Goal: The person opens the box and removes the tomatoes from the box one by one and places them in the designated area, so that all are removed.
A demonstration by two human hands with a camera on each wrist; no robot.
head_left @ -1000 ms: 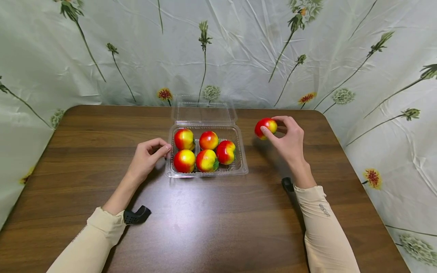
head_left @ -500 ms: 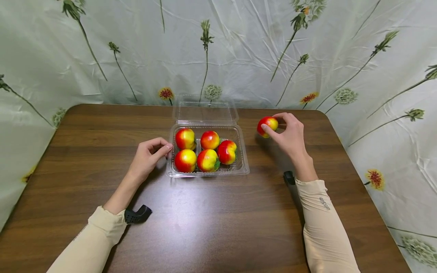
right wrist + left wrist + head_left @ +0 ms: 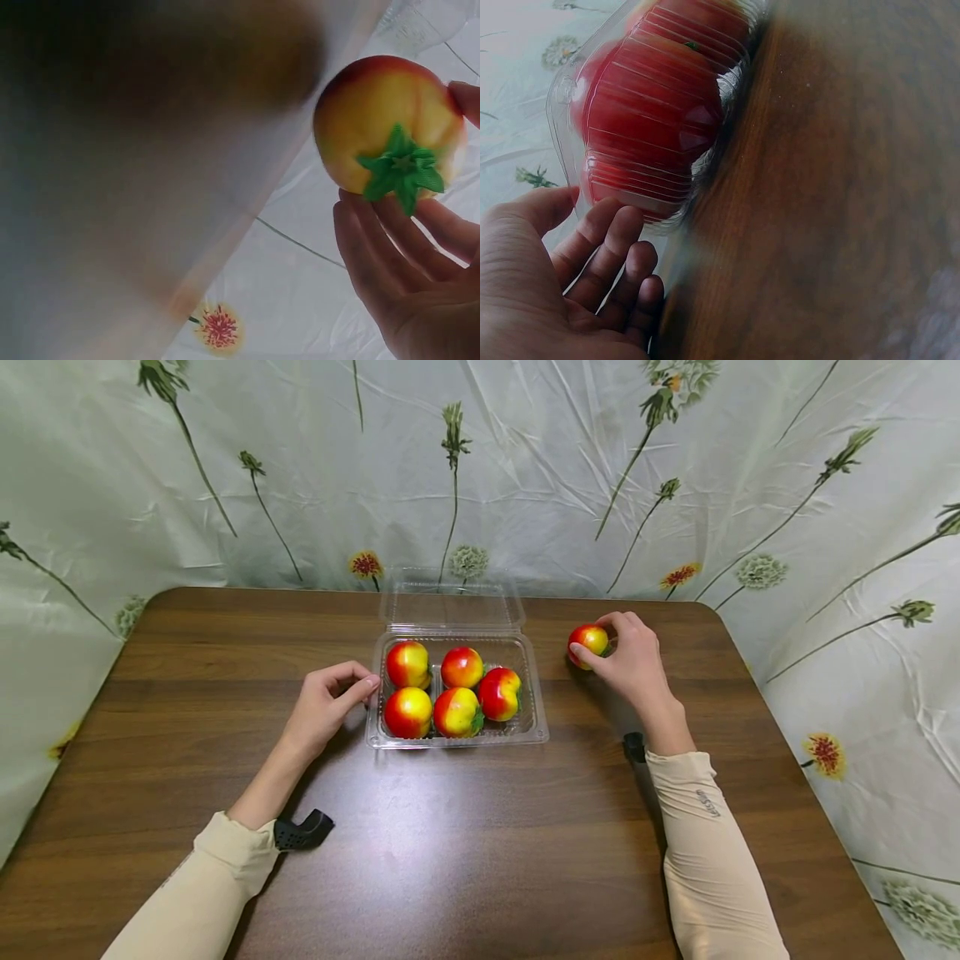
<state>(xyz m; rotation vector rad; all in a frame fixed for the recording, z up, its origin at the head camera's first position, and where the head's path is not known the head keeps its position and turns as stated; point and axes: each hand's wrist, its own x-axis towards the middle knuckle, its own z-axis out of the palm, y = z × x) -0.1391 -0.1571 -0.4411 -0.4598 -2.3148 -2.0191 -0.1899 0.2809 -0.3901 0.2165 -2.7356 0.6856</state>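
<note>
Left hand rests loosely curled; right hand fingers pinch closed

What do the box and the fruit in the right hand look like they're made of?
Box: thin clear plastic, glossy, ribbed walls; the fruit shows through.
Fruit, pinched by the right hand: probably an imitation, plastic or foam; smooth even red-yellow skin and a stiff, moulded-looking green calyx in the right wrist view. Not certain.
</note>
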